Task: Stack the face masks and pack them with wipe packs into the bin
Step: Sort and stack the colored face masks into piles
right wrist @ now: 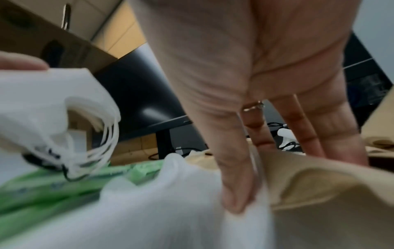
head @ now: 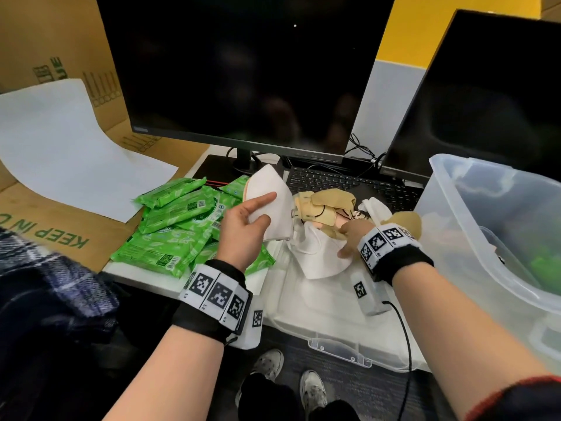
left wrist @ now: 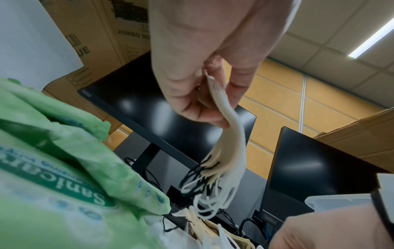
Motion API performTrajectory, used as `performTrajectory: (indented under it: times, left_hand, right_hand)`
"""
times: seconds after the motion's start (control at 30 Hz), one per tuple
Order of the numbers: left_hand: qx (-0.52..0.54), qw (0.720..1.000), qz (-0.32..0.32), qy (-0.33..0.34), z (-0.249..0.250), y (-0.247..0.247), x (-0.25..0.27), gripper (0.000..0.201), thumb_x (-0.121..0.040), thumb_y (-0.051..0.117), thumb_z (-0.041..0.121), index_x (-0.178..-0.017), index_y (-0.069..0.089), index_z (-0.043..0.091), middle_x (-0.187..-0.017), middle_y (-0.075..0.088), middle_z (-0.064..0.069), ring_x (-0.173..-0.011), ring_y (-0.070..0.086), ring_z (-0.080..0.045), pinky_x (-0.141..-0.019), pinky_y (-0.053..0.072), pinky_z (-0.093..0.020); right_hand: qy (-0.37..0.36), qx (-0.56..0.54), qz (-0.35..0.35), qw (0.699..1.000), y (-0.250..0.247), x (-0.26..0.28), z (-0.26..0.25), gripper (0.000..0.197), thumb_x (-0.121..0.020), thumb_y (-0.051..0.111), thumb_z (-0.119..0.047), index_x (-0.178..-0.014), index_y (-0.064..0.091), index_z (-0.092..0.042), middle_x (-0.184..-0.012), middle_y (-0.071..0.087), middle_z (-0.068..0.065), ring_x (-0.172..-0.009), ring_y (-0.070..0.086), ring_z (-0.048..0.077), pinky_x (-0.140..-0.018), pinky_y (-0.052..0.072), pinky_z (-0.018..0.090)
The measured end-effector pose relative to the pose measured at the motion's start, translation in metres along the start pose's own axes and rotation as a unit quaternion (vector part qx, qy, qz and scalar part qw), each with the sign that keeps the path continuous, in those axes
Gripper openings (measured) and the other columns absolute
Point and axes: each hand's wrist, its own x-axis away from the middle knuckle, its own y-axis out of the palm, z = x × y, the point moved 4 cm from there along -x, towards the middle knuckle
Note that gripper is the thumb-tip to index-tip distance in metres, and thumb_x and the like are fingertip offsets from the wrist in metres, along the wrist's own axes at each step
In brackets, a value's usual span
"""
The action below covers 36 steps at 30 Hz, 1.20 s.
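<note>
My left hand (head: 256, 212) holds a thin stack of white face masks (head: 274, 202) upright above the desk, thumb on one face and fingers behind; in the left wrist view the masks' stack (left wrist: 230, 124) hangs with ear loops dangling. My right hand (head: 349, 238) reaches down into the loose pile, thumb on a white mask (head: 321, 256) and fingers on a tan mask (head: 328, 202); the right wrist view shows the thumb (right wrist: 236, 193) pressing where white mask (right wrist: 170, 210) meets tan mask (right wrist: 319, 185). Green wipe packs (head: 179, 226) lie heaped to the left. A clear bin (head: 498, 226) stands at right.
The masks lie on a clear plastic lid (head: 334, 323) at the desk's front edge. Two dark monitors (head: 243, 71) and a keyboard (head: 343, 180) stand behind. Flattened cardboard (head: 60, 232) with a white sheet (head: 66, 147) lies at left. Something green shows inside the bin.
</note>
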Motion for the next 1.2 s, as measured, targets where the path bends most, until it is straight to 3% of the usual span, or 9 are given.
performTrajectory:
  times: [0.1,0.23,0.37,0.5,0.63,0.77,0.87,1.1,1.2]
  left_hand:
    - [-0.006,1.0,0.0,-0.005,-0.003,0.001,0.0,0.044,-0.083,0.049,-0.01,-0.107,0.065,0.023,-0.102,0.064,0.007,-0.075,0.061,0.007,-0.064,0.049,-0.009]
    - [-0.017,1.0,0.0,-0.008,-0.006,0.0,-0.001,0.044,-0.083,0.05,-0.008,-0.106,0.066,0.025,-0.112,0.064,-0.001,-0.094,0.061,-0.008,-0.078,0.052,-0.018]
    - [-0.024,1.0,-0.006,-0.019,-0.006,0.001,0.001,0.04,-0.084,0.051,-0.006,-0.11,0.066,0.02,-0.099,0.067,0.004,-0.078,0.06,-0.01,-0.078,0.052,-0.029]
    - [-0.037,0.999,-0.003,-0.023,-0.009,0.001,-0.001,0.033,-0.085,0.055,0.0,-0.112,0.066,0.016,-0.092,0.066,0.009,-0.078,0.058,-0.002,-0.068,0.046,-0.008]
    - [-0.044,0.998,0.011,-0.05,-0.012,0.002,-0.001,0.017,-0.085,0.062,0.015,-0.1,0.07,0.014,-0.105,0.067,0.0,-0.107,0.058,-0.011,-0.091,0.04,-0.022]
    - [-0.027,0.995,-0.012,-0.094,-0.01,0.008,0.004,0.039,-0.074,0.064,0.05,-0.085,0.065,0.013,-0.084,0.057,-0.005,-0.08,0.052,-0.017,-0.076,0.036,-0.028]
    - [0.014,0.992,-0.026,-0.121,-0.006,0.012,0.011,0.052,-0.078,0.059,0.055,-0.098,0.07,0.008,-0.103,0.066,-0.003,-0.096,0.06,-0.018,-0.09,0.043,-0.032]
    - [0.114,0.991,0.019,-0.063,0.008,0.015,0.017,0.015,-0.091,0.055,0.012,-0.1,0.065,0.004,-0.104,0.067,-0.016,-0.098,0.064,-0.027,-0.091,0.05,-0.04]
    - [0.095,0.993,0.027,-0.061,0.007,0.013,0.015,0.013,-0.091,0.054,0.008,-0.1,0.063,0.003,-0.105,0.067,-0.016,-0.1,0.064,-0.029,-0.094,0.049,-0.044]
  right_hand:
    - [0.0,0.036,0.036,0.999,-0.002,-0.002,-0.003,0.044,-0.078,0.071,-0.028,-0.113,0.056,-0.006,-0.101,0.061,0.005,-0.1,0.059,0.025,-0.083,0.051,0.031]
    - [0.013,0.007,0.064,0.998,-0.006,-0.003,-0.004,0.022,-0.079,0.07,-0.017,-0.071,0.051,-0.008,-0.077,0.053,0.004,-0.073,0.054,0.02,-0.063,0.045,0.026]
    - [0.042,-0.09,0.104,0.99,-0.022,0.005,0.002,0.021,-0.082,0.068,-0.023,-0.096,0.066,-0.007,-0.096,0.059,0.008,-0.098,0.055,0.025,-0.076,0.046,0.029]
    - [0.057,-0.306,0.235,0.921,-0.044,0.023,0.012,0.011,-0.081,0.062,-0.012,-0.071,0.058,-0.012,-0.076,0.057,0.004,-0.081,0.056,0.024,-0.065,0.041,0.028]
    - [-0.034,-0.44,0.312,0.841,-0.066,0.053,0.003,0.026,-0.082,0.06,-0.016,-0.061,0.044,-0.019,-0.067,0.049,-0.002,-0.074,0.047,0.018,-0.066,0.034,0.028]
    - [-0.129,-0.558,0.275,0.772,-0.073,0.074,-0.019,0.023,-0.085,0.06,-0.018,-0.068,0.045,-0.018,-0.079,0.057,0.009,-0.078,0.055,0.024,-0.076,0.047,0.044]
    - [-0.167,-0.61,0.217,0.744,-0.067,0.083,-0.035,0.017,-0.09,0.056,-0.015,-0.076,0.046,-0.016,-0.084,0.058,0.009,-0.08,0.057,0.023,-0.076,0.048,0.041]
    - [-0.192,-0.676,0.101,0.705,-0.039,0.092,-0.057,0.012,-0.093,0.049,-0.007,-0.085,0.047,-0.015,-0.082,0.059,0.001,-0.068,0.06,0.01,-0.057,0.049,0.023]
    - [-0.218,-0.692,0.034,0.688,-0.032,0.096,-0.06,0.028,-0.085,0.058,0.002,-0.108,0.047,-0.01,-0.095,0.064,0.005,-0.079,0.065,0.017,-0.068,0.058,0.036]
